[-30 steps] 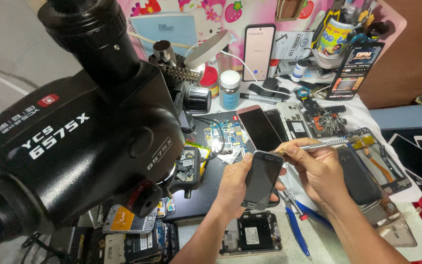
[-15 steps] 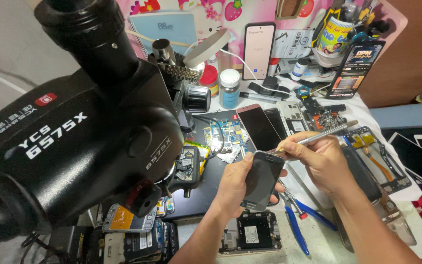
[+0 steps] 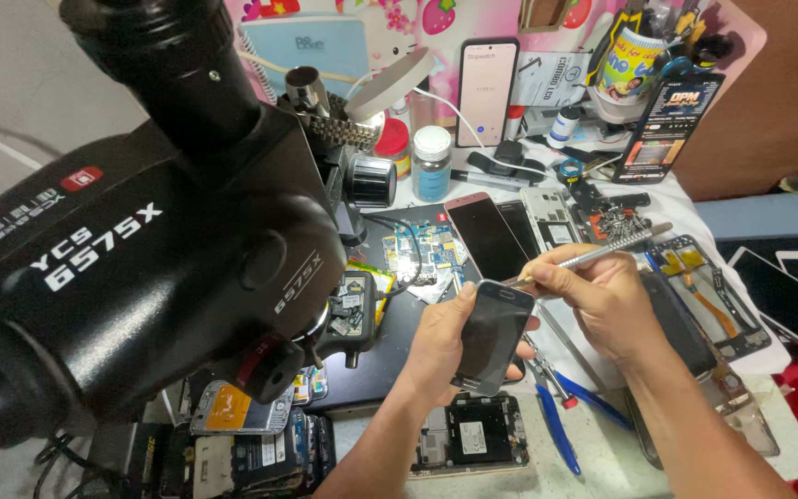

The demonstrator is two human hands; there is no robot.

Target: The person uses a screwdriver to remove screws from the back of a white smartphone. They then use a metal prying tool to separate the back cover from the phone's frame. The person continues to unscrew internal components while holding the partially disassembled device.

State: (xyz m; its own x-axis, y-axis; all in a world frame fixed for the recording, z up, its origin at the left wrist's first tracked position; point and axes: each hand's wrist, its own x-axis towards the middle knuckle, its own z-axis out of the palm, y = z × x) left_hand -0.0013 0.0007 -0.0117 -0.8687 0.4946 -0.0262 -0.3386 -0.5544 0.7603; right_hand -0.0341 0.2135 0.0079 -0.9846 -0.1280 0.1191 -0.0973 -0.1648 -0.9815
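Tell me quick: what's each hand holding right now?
Left hand: closed around a dark smartphone.
Right hand: closed on a thin metal tool, tip at the phone's top edge.

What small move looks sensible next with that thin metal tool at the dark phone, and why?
Probably ease the thin silver metal tool slightly along the top edge of the black smartphone: the right hand holds its tip at that corner, and the left hand grips the phone upright.

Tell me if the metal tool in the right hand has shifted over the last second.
Yes, slightly. The metal tool now has its tip at the top edge of the dark phone, tilted a little steeper against the rose-coloured phone lying on the bench.
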